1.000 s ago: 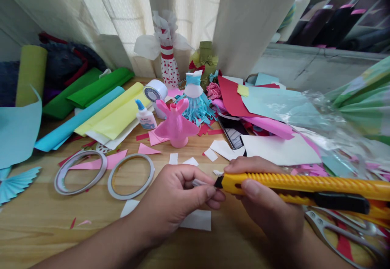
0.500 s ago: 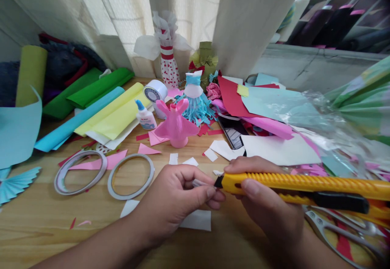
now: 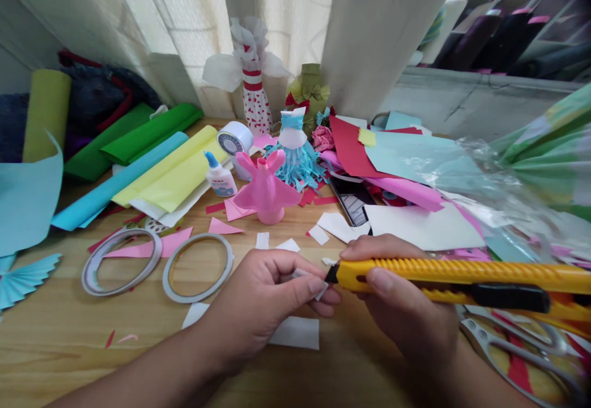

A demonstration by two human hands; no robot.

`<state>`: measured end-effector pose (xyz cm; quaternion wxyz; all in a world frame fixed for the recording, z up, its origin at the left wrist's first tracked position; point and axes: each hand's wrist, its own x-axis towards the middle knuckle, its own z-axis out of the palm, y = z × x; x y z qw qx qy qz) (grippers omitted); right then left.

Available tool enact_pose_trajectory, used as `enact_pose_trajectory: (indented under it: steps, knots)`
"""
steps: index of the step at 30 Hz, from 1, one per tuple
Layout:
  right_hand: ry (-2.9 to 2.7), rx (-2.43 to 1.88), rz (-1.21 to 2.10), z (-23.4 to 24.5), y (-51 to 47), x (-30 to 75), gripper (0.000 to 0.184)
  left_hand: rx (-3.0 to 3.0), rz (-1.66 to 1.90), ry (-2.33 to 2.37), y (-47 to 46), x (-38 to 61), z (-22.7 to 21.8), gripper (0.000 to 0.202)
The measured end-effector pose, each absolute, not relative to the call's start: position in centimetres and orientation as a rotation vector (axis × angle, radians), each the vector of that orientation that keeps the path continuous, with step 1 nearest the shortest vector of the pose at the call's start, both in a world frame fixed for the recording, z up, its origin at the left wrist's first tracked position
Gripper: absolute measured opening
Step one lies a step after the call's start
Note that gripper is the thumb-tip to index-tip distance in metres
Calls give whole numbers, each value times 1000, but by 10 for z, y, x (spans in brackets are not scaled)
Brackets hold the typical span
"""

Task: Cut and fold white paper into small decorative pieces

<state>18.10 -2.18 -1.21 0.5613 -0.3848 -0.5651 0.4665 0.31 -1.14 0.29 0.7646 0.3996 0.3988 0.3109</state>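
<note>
My right hand (image 3: 406, 309) is closed round a yellow utility knife (image 3: 443, 276), held level with its dark tip pointing left. Between the thumb and fingers of my left hand (image 3: 268, 303) is a small piece of white paper (image 3: 319, 290), and the knife's tip meets its right edge. Whether the tip touches or only overlaps the paper I cannot tell. Beneath my left hand a white paper strip (image 3: 298, 333) lies on the table. Beyond the hands stands a pink paper dress shape (image 3: 268, 189), with small white scraps (image 3: 318, 234) in front of it.
Two tape rolls (image 3: 198, 268) lie at the left, near a glue bottle (image 3: 220, 177). Scissors (image 3: 517, 349) rest at the lower right under the knife. A phone (image 3: 353, 202), coloured paper sheets (image 3: 406, 156) and a blue fringed paper dress (image 3: 295, 156) fill the back.
The white paper in my left fingers has turned and now shows more of its face below the thumb. The knife's rear end has shifted up slightly.
</note>
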Motion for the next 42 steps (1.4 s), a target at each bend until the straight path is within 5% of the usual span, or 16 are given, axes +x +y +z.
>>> enact_pose_trajectory:
  steps: [42]
  knots:
    - [-1404,-999,1130,-11,-22,186,15,913,662,918,-9,2,1,12]
